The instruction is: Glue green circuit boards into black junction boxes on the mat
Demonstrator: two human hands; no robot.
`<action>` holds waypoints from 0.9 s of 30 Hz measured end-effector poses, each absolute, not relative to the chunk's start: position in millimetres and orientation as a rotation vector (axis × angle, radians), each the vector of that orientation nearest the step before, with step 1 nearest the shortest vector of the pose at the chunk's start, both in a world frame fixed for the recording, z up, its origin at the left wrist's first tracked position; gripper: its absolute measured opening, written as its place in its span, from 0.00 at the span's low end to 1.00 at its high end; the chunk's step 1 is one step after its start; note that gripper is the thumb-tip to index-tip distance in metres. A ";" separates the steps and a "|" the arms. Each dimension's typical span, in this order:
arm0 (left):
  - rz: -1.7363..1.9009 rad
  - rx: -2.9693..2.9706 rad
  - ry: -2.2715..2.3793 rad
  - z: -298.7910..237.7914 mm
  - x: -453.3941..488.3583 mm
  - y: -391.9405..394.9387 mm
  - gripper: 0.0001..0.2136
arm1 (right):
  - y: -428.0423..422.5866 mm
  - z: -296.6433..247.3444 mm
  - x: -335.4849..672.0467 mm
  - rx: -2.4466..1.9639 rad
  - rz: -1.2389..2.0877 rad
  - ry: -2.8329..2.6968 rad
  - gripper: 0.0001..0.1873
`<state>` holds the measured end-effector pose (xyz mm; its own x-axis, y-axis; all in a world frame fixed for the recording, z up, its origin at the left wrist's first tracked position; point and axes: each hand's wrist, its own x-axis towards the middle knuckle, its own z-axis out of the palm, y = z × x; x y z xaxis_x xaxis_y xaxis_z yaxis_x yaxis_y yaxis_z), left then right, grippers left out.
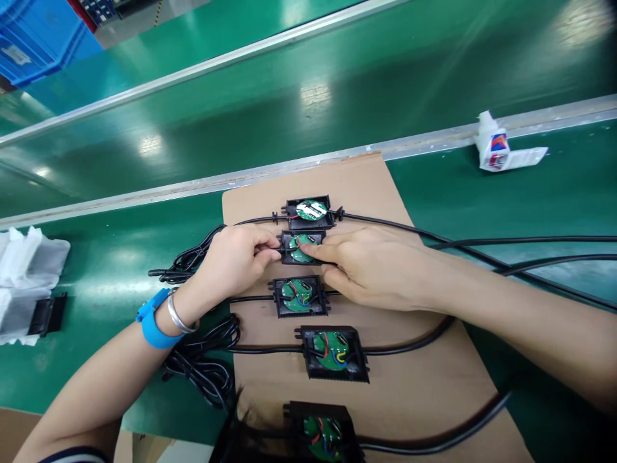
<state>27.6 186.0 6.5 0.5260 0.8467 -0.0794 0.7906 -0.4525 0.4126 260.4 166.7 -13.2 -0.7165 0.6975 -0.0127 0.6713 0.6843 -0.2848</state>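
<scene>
My left hand (241,257) pinches the short black cable at the left end of an open black plastic box (292,259), second from the far end of a row. On the right side of that box, my right hand (366,263) grips its edge, with the index fingertip on the round green circuit board (299,247) inside. Its thumb rests low beside the box, and the cable under this palm is hidden. Directly behind stands another open box (308,223), its board (311,209) bearing a white patch. Nearer me, a similar box (301,297) shows red, blue and yellow wires.
Two more open boxes, a middle one (359,370) and a near one (344,415), lie on the cardboard sheet (405,379). Coiled black cables (205,360) sit left. A white bottle (492,143) is back right; white wrapping (29,260) and a black part (51,314) are far left.
</scene>
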 end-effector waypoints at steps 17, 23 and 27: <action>-0.436 2.697 1.375 3.8 56.3 197.5 0.16 | 163.8 -17.6 258.7 -1.146 0.417 -2.690 0.18; -0.542 2.784 1.398 5.9 66.3 192.0 0.14 | 163.0 -19.0 258.6 -1.173 0.385 -2.670 0.17; -0.097 2.914 1.418 5.5 50.7 182.8 0.14 | 163.0 -15.7 258.4 -1.143 0.421 -2.684 0.16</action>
<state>50.7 182.8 5.5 0.6167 0.7871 -0.0095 0.7811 -0.6134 -0.1165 258.4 163.0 -15.7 -0.6834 0.7270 0.0662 0.6718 0.6619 -0.3325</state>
